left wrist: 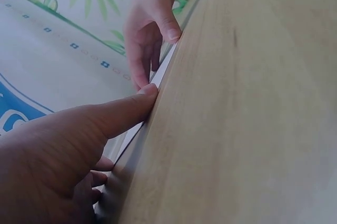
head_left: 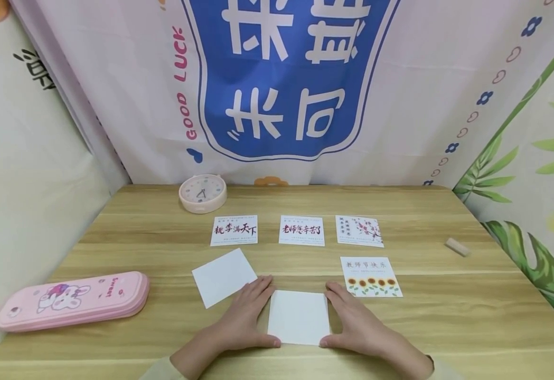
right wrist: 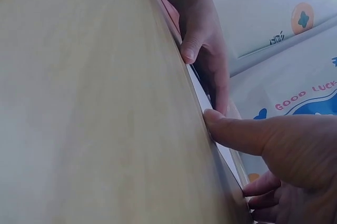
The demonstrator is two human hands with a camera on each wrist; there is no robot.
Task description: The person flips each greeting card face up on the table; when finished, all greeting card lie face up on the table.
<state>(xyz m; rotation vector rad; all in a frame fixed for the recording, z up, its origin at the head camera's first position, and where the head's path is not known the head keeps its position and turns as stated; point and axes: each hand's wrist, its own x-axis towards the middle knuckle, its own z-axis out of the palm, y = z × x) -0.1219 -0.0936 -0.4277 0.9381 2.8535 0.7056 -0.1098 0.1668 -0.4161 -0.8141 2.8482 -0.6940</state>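
Observation:
A blank white square card (head_left: 298,317) lies flat on the wooden table in front of me. My left hand (head_left: 245,316) rests along its left side, thumb touching the near left corner and outstretched fingers beside the far left corner. On the other side, my right hand (head_left: 358,322) mirrors this, its thumb at the near right corner and its fingers by the far right one. Both wrist views show the thumbs against the card's near edge. Another blank white card (head_left: 224,277) lies slanted just beyond the left fingers. A sunflower card (head_left: 372,277) lies beyond the right hand.
Across the table lie two cards with red lettering, a left one (head_left: 234,230) and a middle one (head_left: 301,230), and a blossom card (head_left: 359,231). A pink pencil case (head_left: 74,302) sits at left, a round clock (head_left: 203,193) at the back, an eraser-like block (head_left: 457,247) at right.

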